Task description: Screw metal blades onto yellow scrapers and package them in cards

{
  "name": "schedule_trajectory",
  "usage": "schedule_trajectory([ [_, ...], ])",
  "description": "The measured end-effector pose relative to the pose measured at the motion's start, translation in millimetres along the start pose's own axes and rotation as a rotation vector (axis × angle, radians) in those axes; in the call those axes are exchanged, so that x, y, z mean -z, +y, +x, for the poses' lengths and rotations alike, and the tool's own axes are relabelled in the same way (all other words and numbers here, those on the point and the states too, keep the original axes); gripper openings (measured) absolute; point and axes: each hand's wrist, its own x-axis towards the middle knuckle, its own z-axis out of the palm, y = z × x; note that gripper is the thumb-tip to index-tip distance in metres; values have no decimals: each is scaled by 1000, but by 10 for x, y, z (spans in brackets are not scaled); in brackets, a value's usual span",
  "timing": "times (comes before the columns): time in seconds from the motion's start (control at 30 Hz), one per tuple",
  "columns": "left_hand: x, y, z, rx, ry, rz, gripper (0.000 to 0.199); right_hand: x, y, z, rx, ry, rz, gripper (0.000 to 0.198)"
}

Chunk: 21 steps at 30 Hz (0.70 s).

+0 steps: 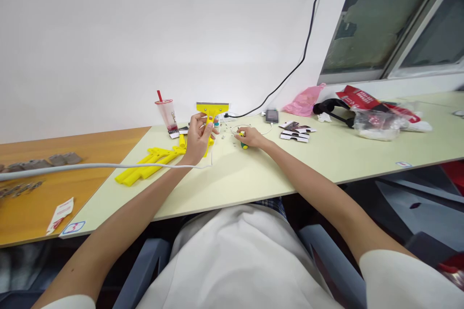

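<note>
My left hand (199,137) is closed around the handle of a yellow scraper (212,108), held upright above the table with its metal blade along the top. My right hand (251,136) is closed on a small screwdriver with a green and yellow handle (244,144); its shaft cannot be made out. Between the hands, tiny screws (223,137) lie scattered on the table. Left of my left hand lie several yellow scraper handles (148,165) in a loose pile.
A cup with a red straw (168,115) stands at the back left. Small cartons (295,131), a cabled device (271,115), a pink bag (304,100) and plastic packaging (380,123) lie to the right. A white cable (90,166) crosses the left side.
</note>
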Motion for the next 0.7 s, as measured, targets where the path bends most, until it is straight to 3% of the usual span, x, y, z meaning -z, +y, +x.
schedule_trajectory([
  [0.47, -28, 7, -32, 20, -8, 4, 52, 46, 76, 30, -74, -50, -4, 68],
  [0.6, -28, 18, -33, 11, -4, -3, 49, 248, 170, 69, -117, 32, 9, 56],
  [0.7, -35, 35, -31, -1, 0, -9, 49, 542, 464, 53, -194, 164, -5, 51],
])
